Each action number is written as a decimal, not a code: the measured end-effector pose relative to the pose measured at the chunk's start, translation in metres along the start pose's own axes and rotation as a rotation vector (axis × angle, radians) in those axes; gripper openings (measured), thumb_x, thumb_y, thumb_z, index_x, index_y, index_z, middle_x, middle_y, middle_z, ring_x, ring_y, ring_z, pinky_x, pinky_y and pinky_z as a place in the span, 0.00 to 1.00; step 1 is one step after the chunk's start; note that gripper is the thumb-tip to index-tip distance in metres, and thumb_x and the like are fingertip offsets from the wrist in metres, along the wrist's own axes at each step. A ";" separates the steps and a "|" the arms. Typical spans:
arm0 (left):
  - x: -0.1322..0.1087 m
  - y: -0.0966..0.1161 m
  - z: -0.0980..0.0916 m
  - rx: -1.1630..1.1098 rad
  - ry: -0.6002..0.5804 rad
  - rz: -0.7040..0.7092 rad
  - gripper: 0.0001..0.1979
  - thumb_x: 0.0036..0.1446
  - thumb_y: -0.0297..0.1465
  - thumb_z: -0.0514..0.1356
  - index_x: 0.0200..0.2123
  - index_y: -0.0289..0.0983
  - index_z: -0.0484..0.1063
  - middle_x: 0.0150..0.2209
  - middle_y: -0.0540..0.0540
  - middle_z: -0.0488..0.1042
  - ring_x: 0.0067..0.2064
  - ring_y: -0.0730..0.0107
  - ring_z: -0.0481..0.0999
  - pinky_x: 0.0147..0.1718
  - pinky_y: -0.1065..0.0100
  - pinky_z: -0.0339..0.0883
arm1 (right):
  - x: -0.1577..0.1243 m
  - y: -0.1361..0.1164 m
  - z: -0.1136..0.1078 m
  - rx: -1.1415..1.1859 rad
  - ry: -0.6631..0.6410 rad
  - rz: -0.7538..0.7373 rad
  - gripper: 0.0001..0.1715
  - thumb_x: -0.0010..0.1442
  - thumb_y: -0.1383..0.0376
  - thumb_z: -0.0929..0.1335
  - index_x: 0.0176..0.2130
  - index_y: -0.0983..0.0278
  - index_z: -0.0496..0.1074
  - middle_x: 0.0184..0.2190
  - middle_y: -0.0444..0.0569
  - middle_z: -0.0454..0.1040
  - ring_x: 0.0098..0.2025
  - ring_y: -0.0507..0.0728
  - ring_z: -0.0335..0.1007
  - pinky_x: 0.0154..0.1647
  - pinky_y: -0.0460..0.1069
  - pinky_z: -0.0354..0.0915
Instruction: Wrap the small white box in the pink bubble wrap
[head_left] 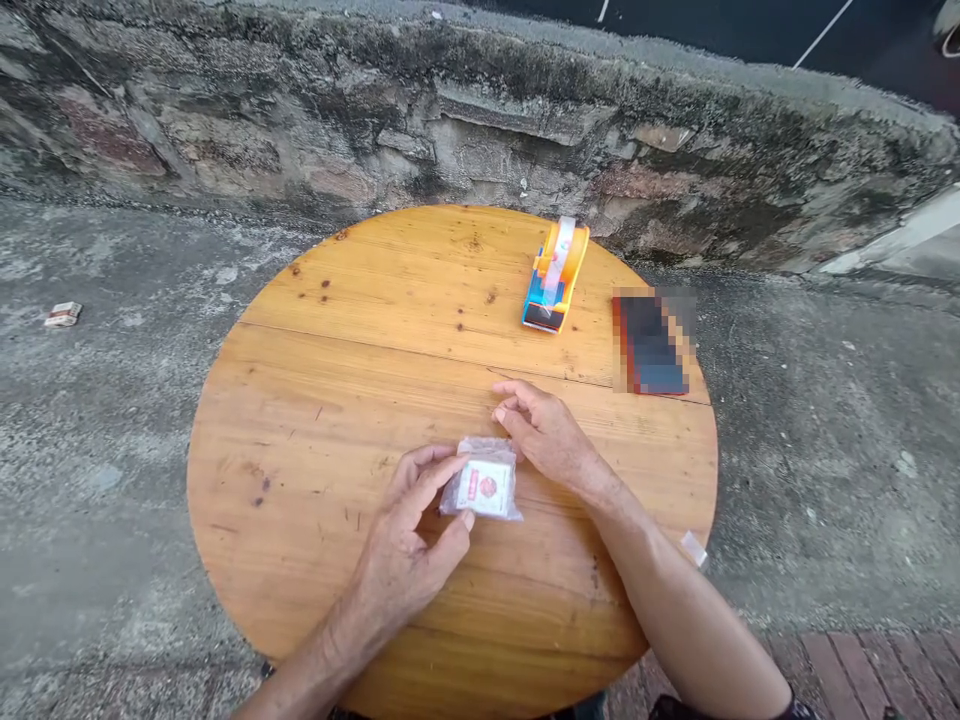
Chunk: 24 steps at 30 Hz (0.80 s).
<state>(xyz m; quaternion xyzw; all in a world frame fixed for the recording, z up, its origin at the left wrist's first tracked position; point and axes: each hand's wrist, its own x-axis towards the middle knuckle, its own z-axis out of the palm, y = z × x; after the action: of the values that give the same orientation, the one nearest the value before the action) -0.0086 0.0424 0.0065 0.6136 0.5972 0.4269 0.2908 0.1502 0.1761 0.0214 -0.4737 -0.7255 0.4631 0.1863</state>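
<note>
A small white box with red print, wrapped in clear bubble wrap (487, 488), lies on the round wooden table (322, 400). My left hand (409, 535) grips it from the left, thumb at the near edge and fingers along the far left edge. Just beyond the packet's upper right corner is my right hand (544, 430). Its forefinger points left and the other fingers are loosely bent, with nothing seen between them. Part of the packet's left side is hidden by my left fingers.
A yellow and blue tape dispenser (556, 275) stands near the table's far edge. To its right lies a dark phone-like slab with red edges (652, 345), partly blurred. A scrap of clear tape (694, 548) sits at the right rim. Behind runs a stone wall (450, 130).
</note>
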 end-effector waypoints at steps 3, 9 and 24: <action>0.000 0.000 0.000 -0.002 -0.014 0.006 0.23 0.56 0.26 0.57 0.55 0.43 0.67 0.55 0.42 0.65 0.55 0.59 0.68 0.48 0.60 0.70 | 0.001 0.003 -0.002 -0.053 0.030 -0.043 0.18 0.61 0.67 0.62 0.51 0.64 0.68 0.32 0.45 0.76 0.26 0.50 0.68 0.31 0.47 0.64; 0.000 -0.002 -0.001 -0.011 -0.022 0.008 0.23 0.55 0.25 0.57 0.55 0.43 0.66 0.54 0.43 0.67 0.54 0.60 0.69 0.49 0.60 0.70 | 0.015 0.005 -0.008 -0.272 -0.058 -0.344 0.29 0.51 0.79 0.60 0.48 0.61 0.73 0.53 0.50 0.68 0.51 0.56 0.67 0.51 0.52 0.63; 0.002 0.002 -0.002 -0.051 -0.045 -0.005 0.23 0.55 0.24 0.57 0.55 0.43 0.67 0.53 0.44 0.67 0.53 0.61 0.69 0.50 0.60 0.68 | 0.010 -0.014 -0.016 -0.502 -0.204 -0.404 0.09 0.49 0.76 0.64 0.30 0.64 0.65 0.47 0.53 0.67 0.47 0.58 0.63 0.46 0.51 0.61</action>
<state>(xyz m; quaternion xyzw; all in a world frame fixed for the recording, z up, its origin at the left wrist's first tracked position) -0.0100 0.0438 0.0092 0.6139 0.5810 0.4273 0.3210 0.1494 0.1908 0.0399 -0.3027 -0.9111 0.2687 0.0780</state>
